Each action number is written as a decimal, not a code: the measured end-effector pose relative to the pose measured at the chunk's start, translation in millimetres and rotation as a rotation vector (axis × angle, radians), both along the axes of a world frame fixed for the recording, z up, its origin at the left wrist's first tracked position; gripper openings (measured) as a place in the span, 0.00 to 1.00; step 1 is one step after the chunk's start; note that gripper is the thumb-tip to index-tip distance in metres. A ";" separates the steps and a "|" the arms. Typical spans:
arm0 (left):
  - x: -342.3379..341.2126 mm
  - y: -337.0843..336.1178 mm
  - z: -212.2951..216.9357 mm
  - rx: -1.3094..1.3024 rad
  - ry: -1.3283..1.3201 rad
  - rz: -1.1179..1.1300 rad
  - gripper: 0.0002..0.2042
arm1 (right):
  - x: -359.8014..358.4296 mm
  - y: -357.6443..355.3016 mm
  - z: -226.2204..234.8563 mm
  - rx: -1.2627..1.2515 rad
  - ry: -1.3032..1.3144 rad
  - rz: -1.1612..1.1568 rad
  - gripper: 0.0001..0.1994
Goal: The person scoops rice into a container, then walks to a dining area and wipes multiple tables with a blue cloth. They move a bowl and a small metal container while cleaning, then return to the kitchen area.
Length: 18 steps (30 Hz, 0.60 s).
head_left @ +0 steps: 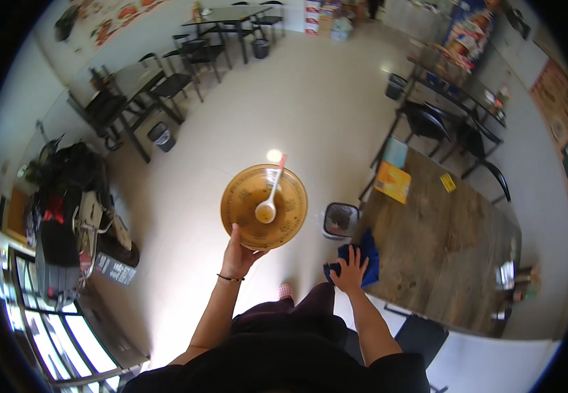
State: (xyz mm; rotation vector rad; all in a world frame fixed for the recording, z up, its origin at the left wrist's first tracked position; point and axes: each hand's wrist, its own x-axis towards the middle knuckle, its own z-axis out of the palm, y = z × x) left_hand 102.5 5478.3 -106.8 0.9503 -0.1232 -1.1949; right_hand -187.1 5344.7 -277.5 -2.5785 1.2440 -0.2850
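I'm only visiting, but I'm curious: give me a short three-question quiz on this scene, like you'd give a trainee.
1. Which hand holds the brown bowl?
2. True or false: the white spoon lies on the wooden table.
3. The right hand touches: a) a bin, b) a blue cloth, c) a chair.

Key:
1. The left hand.
2. False; it is inside the bowl.
3. b.
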 end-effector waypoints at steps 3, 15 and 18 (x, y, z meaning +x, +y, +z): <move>3.2 -3.3 0.0 -0.001 0.010 0.018 0.29 | -11.1 -5.3 -7.7 0.022 0.079 -0.033 0.26; 57.3 -32.6 -24.7 0.042 0.090 0.021 0.29 | 20.2 -104.4 0.3 0.039 0.298 -0.427 0.40; 84.9 -49.7 -30.6 0.014 0.088 0.013 0.28 | 33.8 -139.6 1.4 0.076 0.287 -0.505 0.41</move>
